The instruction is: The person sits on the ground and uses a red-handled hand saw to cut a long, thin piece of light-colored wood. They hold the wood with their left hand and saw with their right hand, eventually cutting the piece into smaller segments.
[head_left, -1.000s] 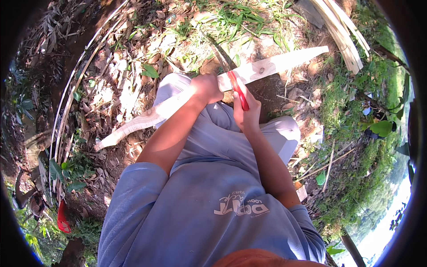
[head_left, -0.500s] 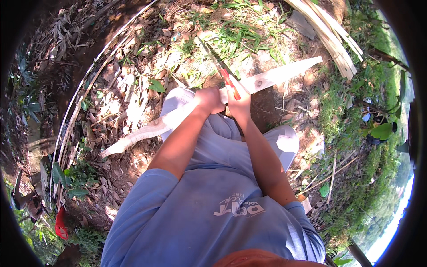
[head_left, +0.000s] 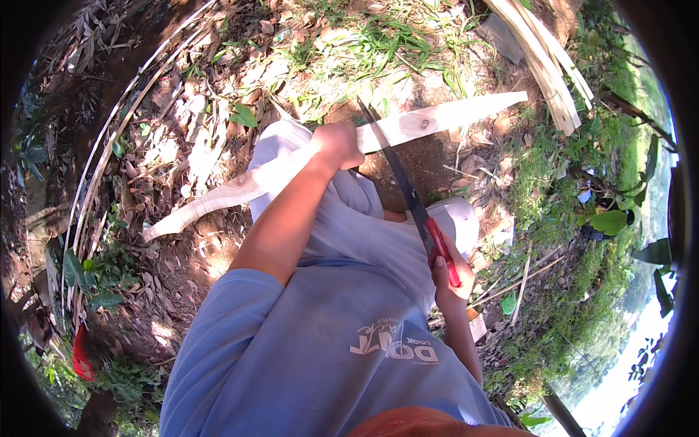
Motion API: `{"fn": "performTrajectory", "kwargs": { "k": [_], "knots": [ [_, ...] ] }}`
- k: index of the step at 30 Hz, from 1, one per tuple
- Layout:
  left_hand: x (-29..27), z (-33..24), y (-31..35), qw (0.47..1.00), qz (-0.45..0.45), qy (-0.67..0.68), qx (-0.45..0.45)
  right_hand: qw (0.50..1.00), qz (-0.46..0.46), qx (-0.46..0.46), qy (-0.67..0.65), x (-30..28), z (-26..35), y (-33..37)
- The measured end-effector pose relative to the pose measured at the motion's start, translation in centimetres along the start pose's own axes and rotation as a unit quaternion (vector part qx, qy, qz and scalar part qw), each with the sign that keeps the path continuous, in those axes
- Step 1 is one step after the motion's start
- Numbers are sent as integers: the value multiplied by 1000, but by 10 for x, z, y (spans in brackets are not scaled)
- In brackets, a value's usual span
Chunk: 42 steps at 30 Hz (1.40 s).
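Observation:
A long pale wooden board (head_left: 451,113), tapered toward both ends and marked with a dark knot, lies slantwise across my raised left knee. My left hand (head_left: 338,144) is closed around the middle of this board. Nearer to my body, by my right knee, my right hand (head_left: 453,275) grips the red handle of a hand saw (head_left: 399,171). Its long dark blade crosses the board just right of my left hand, and the tip reaches past the far edge. Where blade and wood meet, I cannot tell how deep any cut is.
Several split pale strips (head_left: 539,62) lie at the far right, beside a flat grey stone (head_left: 501,38). Long thin curved strips (head_left: 109,138) run along the left. A red object (head_left: 82,355) rests at the lower left. Dry leaves and grass cover the ground.
My right hand has drawn the saw back toward my body and to the right, from beside the board to near my right knee. My left hand keeps its hold on the board.

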<state>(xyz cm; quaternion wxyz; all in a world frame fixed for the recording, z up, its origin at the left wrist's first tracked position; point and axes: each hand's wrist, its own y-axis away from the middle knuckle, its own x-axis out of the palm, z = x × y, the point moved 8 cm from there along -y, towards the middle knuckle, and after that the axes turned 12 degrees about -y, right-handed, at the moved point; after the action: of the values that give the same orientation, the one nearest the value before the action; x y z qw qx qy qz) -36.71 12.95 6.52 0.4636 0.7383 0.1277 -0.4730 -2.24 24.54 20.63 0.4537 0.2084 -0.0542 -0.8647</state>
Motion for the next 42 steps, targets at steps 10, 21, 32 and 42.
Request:
{"fn": "performTrajectory", "kwargs": {
  "k": [10, 21, 32, 42],
  "knots": [
    [4, -2, 2, 998, -40, 38, -5, 999, -27, 8, 27, -39, 48, 22],
    [5, -1, 3, 998, -40, 47, -3, 998, 25, -28, 45, 5, 47, -6],
    [4, -2, 4, 998, -51, 38, -11, 982, -22, -188, -5, 146, 5, -188],
    [3, 0, 2, 1000, -29, 11, 1, 960, -21, -231, -156, 172, 7, -237]
  ]
}}
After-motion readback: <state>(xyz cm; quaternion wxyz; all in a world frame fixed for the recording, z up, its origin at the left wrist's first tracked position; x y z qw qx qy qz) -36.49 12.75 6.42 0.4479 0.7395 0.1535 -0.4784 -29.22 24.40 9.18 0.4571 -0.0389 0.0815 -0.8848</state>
